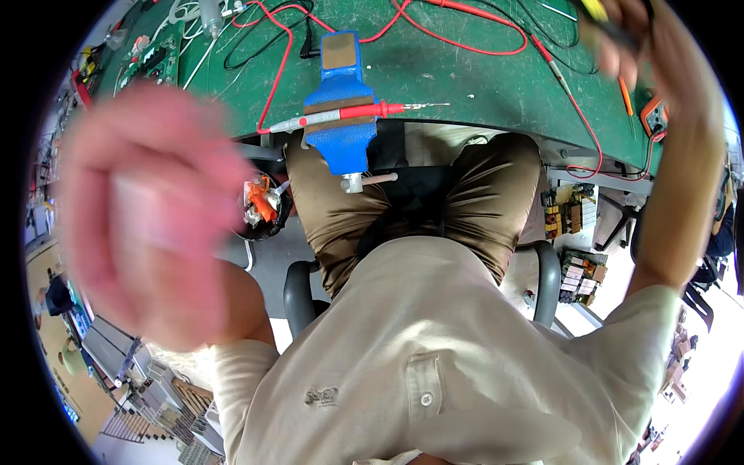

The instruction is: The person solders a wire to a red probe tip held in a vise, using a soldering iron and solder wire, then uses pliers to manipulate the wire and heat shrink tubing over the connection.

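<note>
My left hand [147, 225] is raised close to the camera at the left, smeared by motion. Its fingers look partly curled, but what they do cannot be made out. At the far right of the bench, my right hand [659, 54] is closed around a tool with a yellow and black handle [595, 9]; its working end is hidden. A blue bench vise [339, 151] is fixed at the bench's front edge, between my hands. Across its jaws lies a red and grey test probe [318, 118], its thin metal tip pointing right. Neither hand touches the probe.
The green bench top [465, 85] carries looped red and black leads and another red probe [542, 50]. An orange-handled tool [625, 97] and an orange meter [656, 115] lie at right, a circuit board [159, 62] at left. A bin [265, 203] stands below the bench.
</note>
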`<move>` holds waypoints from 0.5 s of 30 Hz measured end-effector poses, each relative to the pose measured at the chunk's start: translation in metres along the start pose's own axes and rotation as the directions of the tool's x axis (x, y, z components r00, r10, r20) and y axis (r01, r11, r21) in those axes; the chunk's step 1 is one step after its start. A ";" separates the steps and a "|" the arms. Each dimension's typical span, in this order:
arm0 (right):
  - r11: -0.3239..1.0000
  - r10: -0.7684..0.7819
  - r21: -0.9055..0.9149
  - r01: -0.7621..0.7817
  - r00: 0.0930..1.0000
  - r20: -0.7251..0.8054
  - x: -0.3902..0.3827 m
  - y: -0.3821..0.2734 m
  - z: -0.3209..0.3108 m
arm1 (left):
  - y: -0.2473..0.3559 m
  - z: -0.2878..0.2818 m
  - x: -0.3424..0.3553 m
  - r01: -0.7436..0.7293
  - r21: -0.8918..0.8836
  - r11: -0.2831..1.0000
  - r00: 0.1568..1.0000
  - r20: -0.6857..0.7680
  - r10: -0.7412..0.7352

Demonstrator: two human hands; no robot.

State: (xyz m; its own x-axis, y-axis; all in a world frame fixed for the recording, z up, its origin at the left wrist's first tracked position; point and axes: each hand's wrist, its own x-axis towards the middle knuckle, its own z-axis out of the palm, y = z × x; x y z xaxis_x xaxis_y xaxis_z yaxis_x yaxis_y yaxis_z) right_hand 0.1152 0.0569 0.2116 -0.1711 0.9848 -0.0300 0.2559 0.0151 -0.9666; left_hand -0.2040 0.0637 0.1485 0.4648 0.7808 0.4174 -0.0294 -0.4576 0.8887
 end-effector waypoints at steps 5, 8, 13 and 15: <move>0.808 0.175 0.588 -0.044 0.970 -0.168 -0.089 0.106 0.093 | -0.024 0.084 -0.051 0.344 -0.364 0.865 0.936 0.061 -0.346; 0.798 0.060 0.600 0.060 0.982 -0.178 -0.103 0.150 0.150 | -0.039 0.095 -0.070 0.288 -0.042 0.957 0.942 0.189 -0.276; 0.814 -0.044 0.581 0.017 0.999 0.031 -0.100 0.154 0.158 | -0.032 0.083 -0.079 0.371 0.092 0.924 0.897 0.222 -0.383; 0.865 -0.057 0.498 -0.059 0.975 0.216 -0.103 0.143 0.160 | -0.027 0.077 -0.084 0.329 0.300 0.895 0.884 0.235 -0.404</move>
State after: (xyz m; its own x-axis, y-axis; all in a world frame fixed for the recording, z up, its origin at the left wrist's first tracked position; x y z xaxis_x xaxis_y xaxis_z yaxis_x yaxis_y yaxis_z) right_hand 0.0175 -0.0700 0.0356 -0.3867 0.9218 -0.0287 -0.2421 -0.1315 -0.9613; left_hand -0.1735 -0.0221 0.0746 0.6310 0.7750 -0.0346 0.3920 -0.2801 0.8763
